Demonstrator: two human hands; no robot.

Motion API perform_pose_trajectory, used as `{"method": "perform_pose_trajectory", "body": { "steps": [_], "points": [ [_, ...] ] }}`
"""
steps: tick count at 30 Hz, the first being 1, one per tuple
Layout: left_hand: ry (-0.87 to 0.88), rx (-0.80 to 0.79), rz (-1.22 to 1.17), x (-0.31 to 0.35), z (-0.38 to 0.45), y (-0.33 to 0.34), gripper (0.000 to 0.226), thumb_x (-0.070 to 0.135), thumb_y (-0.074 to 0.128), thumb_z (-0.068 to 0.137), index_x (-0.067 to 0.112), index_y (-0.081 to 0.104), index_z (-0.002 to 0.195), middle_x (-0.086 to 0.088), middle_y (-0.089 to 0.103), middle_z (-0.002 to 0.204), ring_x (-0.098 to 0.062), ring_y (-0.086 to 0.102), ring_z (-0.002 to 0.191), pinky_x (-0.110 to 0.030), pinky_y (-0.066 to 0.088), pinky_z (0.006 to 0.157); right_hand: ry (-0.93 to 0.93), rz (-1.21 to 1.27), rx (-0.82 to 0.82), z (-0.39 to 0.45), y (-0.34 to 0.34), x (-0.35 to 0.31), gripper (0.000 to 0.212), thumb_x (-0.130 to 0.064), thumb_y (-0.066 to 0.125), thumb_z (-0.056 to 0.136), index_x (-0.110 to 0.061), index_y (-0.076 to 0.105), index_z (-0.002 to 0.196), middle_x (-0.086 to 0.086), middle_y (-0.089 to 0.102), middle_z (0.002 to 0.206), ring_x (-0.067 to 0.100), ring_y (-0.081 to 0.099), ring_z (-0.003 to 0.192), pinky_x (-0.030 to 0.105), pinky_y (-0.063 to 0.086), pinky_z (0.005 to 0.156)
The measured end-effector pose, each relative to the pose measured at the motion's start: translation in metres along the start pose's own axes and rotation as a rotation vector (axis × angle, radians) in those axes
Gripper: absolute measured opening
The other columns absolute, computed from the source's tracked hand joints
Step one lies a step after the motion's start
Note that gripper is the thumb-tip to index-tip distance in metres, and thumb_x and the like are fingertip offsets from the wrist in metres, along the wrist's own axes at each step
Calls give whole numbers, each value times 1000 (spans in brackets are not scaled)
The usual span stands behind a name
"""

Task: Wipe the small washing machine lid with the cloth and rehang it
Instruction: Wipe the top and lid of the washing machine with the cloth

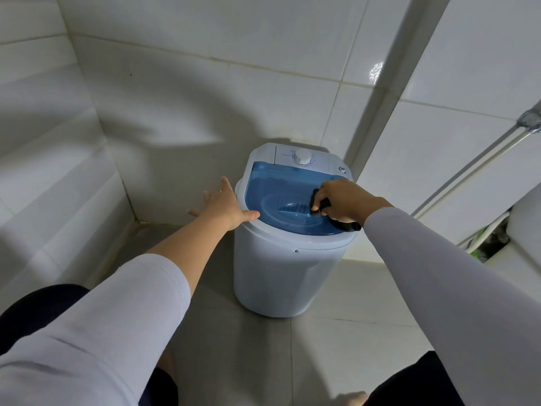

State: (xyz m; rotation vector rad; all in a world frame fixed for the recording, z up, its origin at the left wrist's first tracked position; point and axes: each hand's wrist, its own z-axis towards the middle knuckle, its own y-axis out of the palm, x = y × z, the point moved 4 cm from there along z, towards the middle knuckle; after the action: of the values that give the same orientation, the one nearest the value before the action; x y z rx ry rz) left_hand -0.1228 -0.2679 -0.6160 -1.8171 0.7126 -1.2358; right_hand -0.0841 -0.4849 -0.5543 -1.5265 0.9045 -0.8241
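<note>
A small white washing machine stands on the tiled floor in a corner. Its clear blue lid is closed, with a white dial on the panel behind it. My right hand grips a dark cloth and holds it against the right side of the lid. My left hand is spread with straight fingers at the machine's left rim, the thumb touching the white edge.
White tiled walls close in behind and to the left. A grey pipe runs up the wall right of the machine. Metal rails and a white fixture stand at the right. Grey floor tiles lie in front.
</note>
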Motion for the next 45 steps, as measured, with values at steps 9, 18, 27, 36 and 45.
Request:
{"method": "perform_pose_trajectory", "body": {
  "steps": [9, 18, 27, 36, 45],
  "points": [
    [0, 19, 22, -4, 12, 5, 120, 60, 71, 70, 17, -6, 152, -13, 17, 160, -36, 18, 146, -60, 27, 112, 80, 42, 7, -17, 4, 21, 25, -13, 59, 87, -22, 70, 107, 3, 62, 117, 25, 54, 111, 28, 42, 93],
    [-12, 37, 43, -4, 12, 6, 121, 62, 71, 69, 18, -4, 152, -15, 23, 157, -37, 22, 145, -60, 30, 111, 162, 151, 29, -37, 9, 41, 23, -12, 60, 86, -21, 71, 104, 3, 60, 119, 25, 54, 112, 26, 40, 97],
    [-8, 42, 6, -5, 11, 8, 119, 59, 71, 71, 16, -5, 152, -15, 24, 157, -37, 25, 144, -60, 29, 111, 247, 199, 39, -59, 17, 56, 23, -10, 58, 87, -19, 70, 105, 4, 60, 117, 25, 53, 112, 26, 39, 93],
    [22, 62, -83, -1, -1, 10, 108, 51, 67, 81, 18, -8, 152, -10, 23, 158, -34, 26, 144, -65, 22, 111, 287, 148, 0, -62, -4, 54, 20, -13, 59, 85, -29, 70, 91, 3, 64, 112, 21, 54, 96, 27, 43, 83],
    [181, -1, -291, -11, -5, 18, 100, 39, 62, 88, 24, -13, 151, 6, 26, 158, -26, 25, 145, -57, 23, 115, 17, 120, 108, -11, -43, -34, 22, -17, 58, 87, -25, 69, 104, 1, 64, 115, 20, 56, 107, 26, 41, 85]
  ]
}}
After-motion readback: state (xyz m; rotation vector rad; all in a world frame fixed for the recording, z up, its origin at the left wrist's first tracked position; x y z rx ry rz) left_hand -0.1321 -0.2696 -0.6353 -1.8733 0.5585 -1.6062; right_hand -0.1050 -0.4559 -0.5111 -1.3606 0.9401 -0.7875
